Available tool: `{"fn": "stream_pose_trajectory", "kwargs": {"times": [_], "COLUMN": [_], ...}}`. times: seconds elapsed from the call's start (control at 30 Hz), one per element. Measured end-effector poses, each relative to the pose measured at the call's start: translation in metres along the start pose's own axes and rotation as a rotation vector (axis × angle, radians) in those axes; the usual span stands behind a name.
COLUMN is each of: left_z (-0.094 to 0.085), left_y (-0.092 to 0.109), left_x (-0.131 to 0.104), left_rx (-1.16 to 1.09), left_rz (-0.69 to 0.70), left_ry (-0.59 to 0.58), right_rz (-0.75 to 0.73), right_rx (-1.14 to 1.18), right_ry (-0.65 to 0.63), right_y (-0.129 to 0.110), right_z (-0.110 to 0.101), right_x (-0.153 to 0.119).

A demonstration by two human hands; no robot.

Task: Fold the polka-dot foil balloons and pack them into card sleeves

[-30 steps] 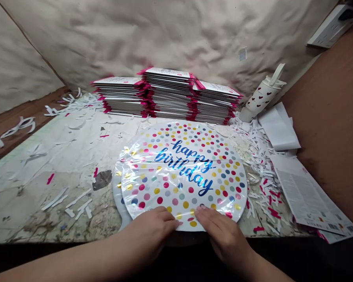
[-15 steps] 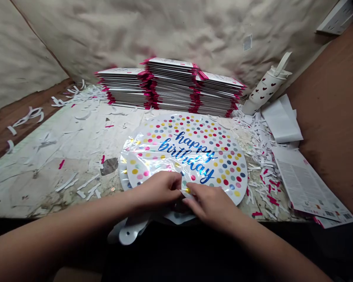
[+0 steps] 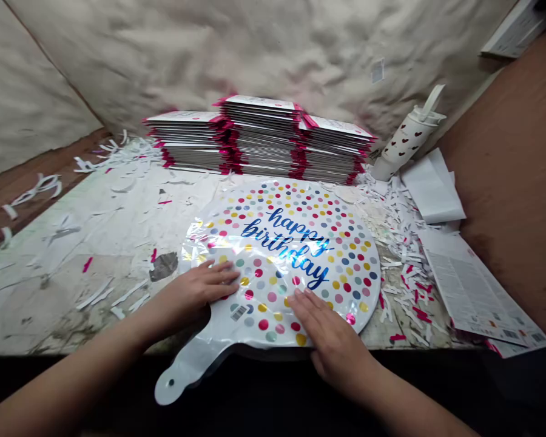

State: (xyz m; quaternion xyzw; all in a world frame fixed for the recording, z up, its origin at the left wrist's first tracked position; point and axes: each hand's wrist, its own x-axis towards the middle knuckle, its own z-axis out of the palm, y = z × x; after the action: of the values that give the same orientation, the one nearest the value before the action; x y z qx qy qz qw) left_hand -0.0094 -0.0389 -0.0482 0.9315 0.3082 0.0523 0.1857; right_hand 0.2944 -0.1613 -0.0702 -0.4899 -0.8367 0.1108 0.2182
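Observation:
A flat round foil balloon (image 3: 295,243) with coloured dots and blue "happy birthday" lettering lies on the worktable (image 3: 73,273). Its white neck tab (image 3: 186,370) hangs over the near table edge. My left hand (image 3: 195,294) lies flat on the balloon's lower left part, fingers spread. My right hand (image 3: 330,334) presses flat on the lower middle of the balloon. Neither hand grips anything. A small barcode sticker (image 3: 239,312) shows between the hands.
Stacks of pink-edged packaged cards (image 3: 259,139) stand behind the balloon. A white bottle with red hearts (image 3: 404,142) leans at the back right. Printed sheets (image 3: 473,291) and white paper scraps (image 3: 400,243) lie at the right. Crumpled cloth covers the wall behind.
The hands pinched the balloon's near edge half a second ago; now they lie flat and apart on it. The balloon's neck tab has come out over the table edge.

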Motion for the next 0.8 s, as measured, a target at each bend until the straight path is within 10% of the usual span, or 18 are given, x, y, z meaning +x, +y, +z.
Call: {"fn": "stream_pose_trajectory", "kwargs": {"times": [0.17, 0.5, 0.67, 0.8], "left_z": [0.03, -0.002, -0.01, -0.028], "left_y": [-0.017, -0.027, -0.042, -0.061], "left_x": [-0.009, -0.009, -0.014, 0.017], "left_rx": [-0.028, -0.098, -0.139, -0.425], "left_rz": [0.107, 0.121, -0.074, -0.49], "left_ry": [0.089, -0.193, -0.065, 0.135], "right_rz": [0.418, 0.205, 0.277, 0.634], "right_rx": [-0.339, -0.092, 0.206, 0.462], "right_ry": [0.031, -0.1, -0.207, -0.116], "right_y": [0.072, 0.138, 0.143, 0.16], "right_z": [-0.021, -0.052, -0.073, -0.079], "right_x": [-0.031, -0.027, -0.024, 0.01]}}
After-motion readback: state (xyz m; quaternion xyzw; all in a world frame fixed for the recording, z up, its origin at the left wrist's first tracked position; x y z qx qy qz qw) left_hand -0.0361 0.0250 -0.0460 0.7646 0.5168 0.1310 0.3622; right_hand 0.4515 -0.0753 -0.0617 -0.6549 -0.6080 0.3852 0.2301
